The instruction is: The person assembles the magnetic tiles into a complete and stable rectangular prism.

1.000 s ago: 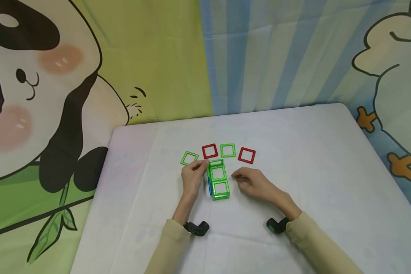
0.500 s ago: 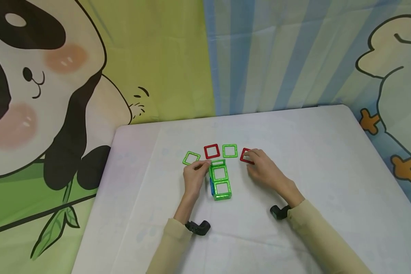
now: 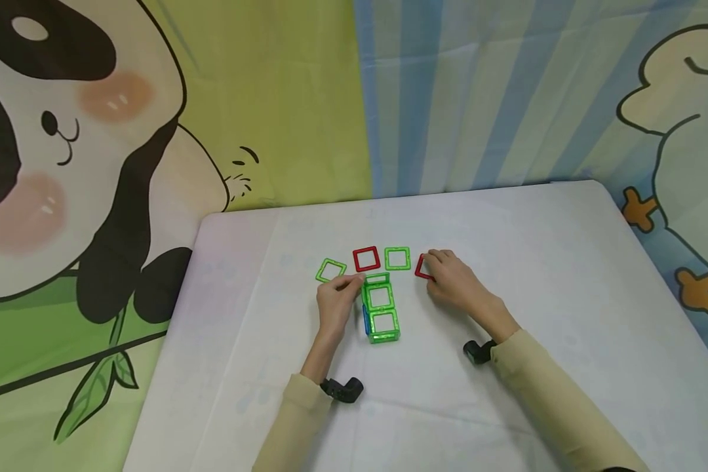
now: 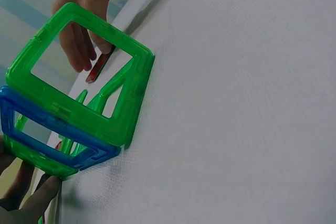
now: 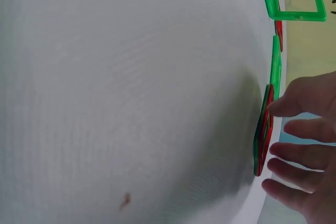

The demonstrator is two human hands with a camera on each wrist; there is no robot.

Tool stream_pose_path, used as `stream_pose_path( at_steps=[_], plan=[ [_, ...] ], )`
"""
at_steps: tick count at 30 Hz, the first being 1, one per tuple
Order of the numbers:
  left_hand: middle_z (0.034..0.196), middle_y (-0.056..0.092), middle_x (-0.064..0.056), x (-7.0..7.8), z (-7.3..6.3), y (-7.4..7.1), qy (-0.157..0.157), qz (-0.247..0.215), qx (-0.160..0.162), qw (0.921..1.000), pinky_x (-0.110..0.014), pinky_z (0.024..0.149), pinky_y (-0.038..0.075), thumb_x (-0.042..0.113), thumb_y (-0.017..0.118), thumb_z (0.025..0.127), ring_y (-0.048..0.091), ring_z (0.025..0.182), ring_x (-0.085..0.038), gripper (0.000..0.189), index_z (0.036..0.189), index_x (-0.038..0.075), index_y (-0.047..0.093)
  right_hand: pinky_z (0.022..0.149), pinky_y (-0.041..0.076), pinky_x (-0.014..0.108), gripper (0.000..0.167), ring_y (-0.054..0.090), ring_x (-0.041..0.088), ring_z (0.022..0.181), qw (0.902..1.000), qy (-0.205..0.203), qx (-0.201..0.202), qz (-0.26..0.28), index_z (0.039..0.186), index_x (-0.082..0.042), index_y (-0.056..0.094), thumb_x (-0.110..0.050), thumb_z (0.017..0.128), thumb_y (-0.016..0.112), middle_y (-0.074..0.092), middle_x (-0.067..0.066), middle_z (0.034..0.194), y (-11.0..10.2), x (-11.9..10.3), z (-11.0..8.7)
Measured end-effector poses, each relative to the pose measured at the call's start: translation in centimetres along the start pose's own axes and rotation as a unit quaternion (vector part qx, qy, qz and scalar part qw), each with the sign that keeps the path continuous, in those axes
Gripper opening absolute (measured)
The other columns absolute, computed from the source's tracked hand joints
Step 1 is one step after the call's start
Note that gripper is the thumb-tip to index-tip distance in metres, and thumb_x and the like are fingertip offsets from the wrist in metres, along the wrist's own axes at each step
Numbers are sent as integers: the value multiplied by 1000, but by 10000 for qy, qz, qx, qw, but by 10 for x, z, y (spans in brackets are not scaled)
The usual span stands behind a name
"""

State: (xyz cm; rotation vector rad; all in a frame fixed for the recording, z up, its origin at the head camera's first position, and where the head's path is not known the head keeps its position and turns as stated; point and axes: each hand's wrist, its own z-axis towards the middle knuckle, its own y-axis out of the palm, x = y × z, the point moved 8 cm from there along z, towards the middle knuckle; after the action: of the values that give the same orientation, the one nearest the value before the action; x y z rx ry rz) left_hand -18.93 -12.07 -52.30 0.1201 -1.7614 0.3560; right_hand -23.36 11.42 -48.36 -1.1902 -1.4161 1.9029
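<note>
Green magnetic tiles with a blue one on the left side form a small boxy structure (image 3: 381, 316) on the table. My left hand (image 3: 337, 305) pinches its far left corner between thumb and fingertips. In the left wrist view the blue tile (image 4: 94, 157) adjoins a large green frame. To the right, my right hand (image 3: 457, 282) is over a red square tile (image 3: 420, 267) and covers its right part. The right wrist view has the thumb touching this flat red tile (image 5: 265, 135), the other fingers spread fairly straight beside it.
Behind the structure lie a tilted green square tile (image 3: 331, 269), another red tile (image 3: 366, 259) and a green one (image 3: 397, 258). A white cloth covers the table (image 3: 259, 419). Printed curtains hang behind its far edge.
From beside the structure, my right hand has moved away and to the right, onto the rightmost red tile. My left hand keeps its hold on the structure's corner.
</note>
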Motion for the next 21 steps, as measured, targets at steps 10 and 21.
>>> stream_pose_path(
  at_steps=[10, 21],
  plan=[
    [99, 75, -6, 0, 0, 0, -41, 6, -13, 10000, -19, 71, 53, 28, 77, 93, 64, 84, -12, 21, 99, 8, 82, 96, 53, 54, 52, 58, 43, 122, 9996, 169, -145, -173, 136, 10, 56, 3, 85, 64, 61, 27, 135, 4, 1, 3],
    [100, 76, -7, 1, -2, -1, -7, 18, -3, 10000, -19, 71, 54, 28, 77, 93, 65, 85, -13, 22, 99, 7, 82, 84, 55, 44, 65, 53, 33, 115, 9956, 212, -304, 858, 140, 7, 53, 1, 79, 72, 54, 22, 132, 4, -1, -7]
  ],
)
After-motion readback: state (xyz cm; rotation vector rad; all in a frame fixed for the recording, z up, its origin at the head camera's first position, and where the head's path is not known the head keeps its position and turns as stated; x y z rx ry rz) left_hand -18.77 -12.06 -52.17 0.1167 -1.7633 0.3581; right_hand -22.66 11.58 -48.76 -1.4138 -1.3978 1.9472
